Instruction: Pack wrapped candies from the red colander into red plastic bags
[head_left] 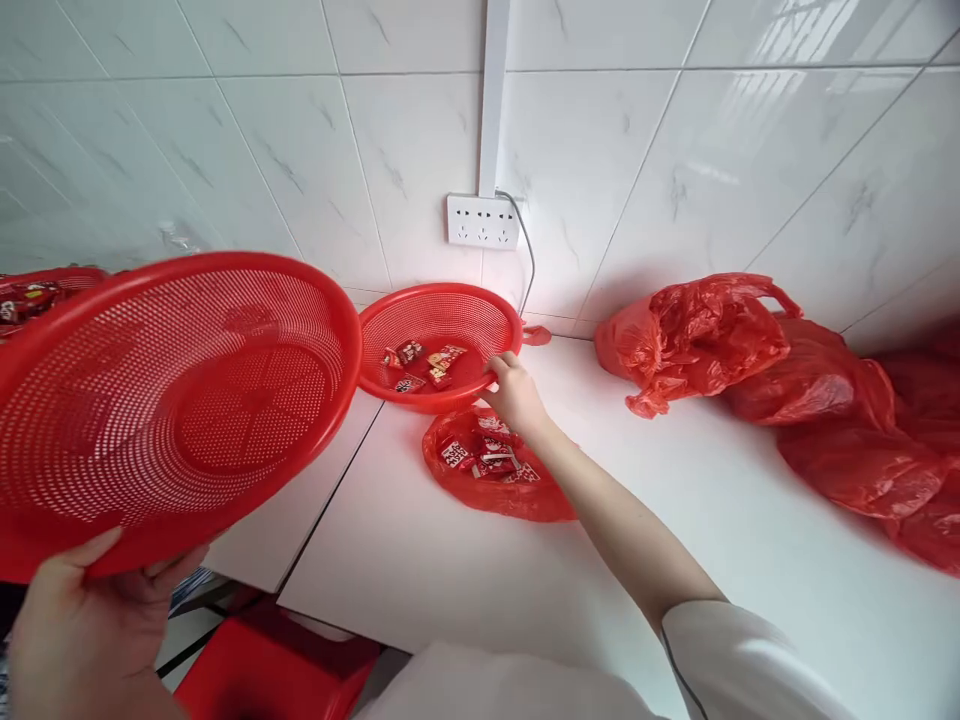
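My left hand [97,610] grips the near rim of a large red mesh basket [251,410], which is tilted and has nothing in it. Farther off, by the wall, a second red basket [442,300] holds several small wrapped packets [439,375]. On its right front rim my right hand [514,392] is closed, thumb and fingers pinching the edge. Below that basket lies an open red plastic bag [450,490] with several red-and-white packets [499,460] in it, partly hidden by my right forearm.
Knotted red plastic bags [697,335] are piled along the right of the white table [465,580]. Another red container with packets [45,295] stands at far left. A power strip [484,222] with a grey cable is on the tiled wall. A red stool [277,665] is below.
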